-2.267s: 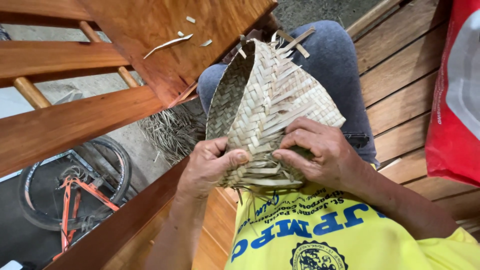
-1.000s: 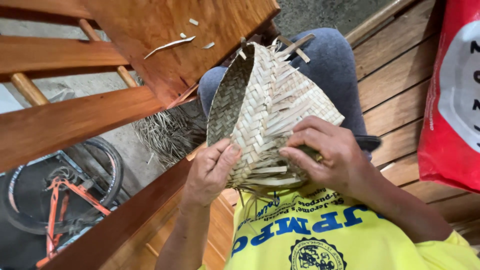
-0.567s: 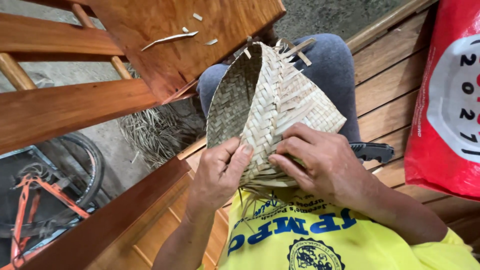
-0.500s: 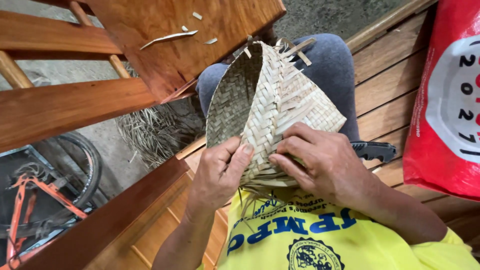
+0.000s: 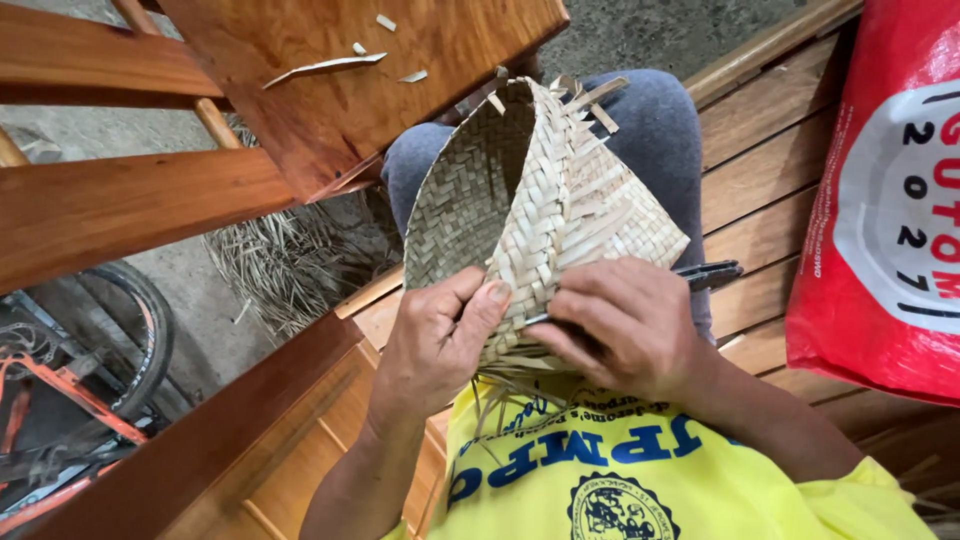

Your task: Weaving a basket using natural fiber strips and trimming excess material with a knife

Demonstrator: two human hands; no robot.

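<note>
A pouch woven from pale palm strips (image 5: 560,190) stands on my lap, mouth open to the left, loose strip ends sticking out at top and bottom. My left hand (image 5: 435,345) grips its lower left edge, thumb pressed on the outer weave. My right hand (image 5: 625,325) lies on the lower right face of the pouch, its fingers closed over a slim dark tool (image 5: 712,272). The tool's tip pokes out by my left thumb and its other end sticks out to the right. Grey trousers (image 5: 650,120) show behind the pouch.
I sit on a slatted wooden bench (image 5: 770,120). A wooden tabletop (image 5: 400,70) with cut strip scraps (image 5: 325,68) stands ahead. A red printed sack (image 5: 890,200) leans at the right. Dry leaves (image 5: 290,260) and a bicycle wheel (image 5: 140,320) lie below left.
My left hand slid up the pouch's edge and its thumb now presses the weave. My right hand shifted left across the lower face. The dark tool's end now shows at the right.
</note>
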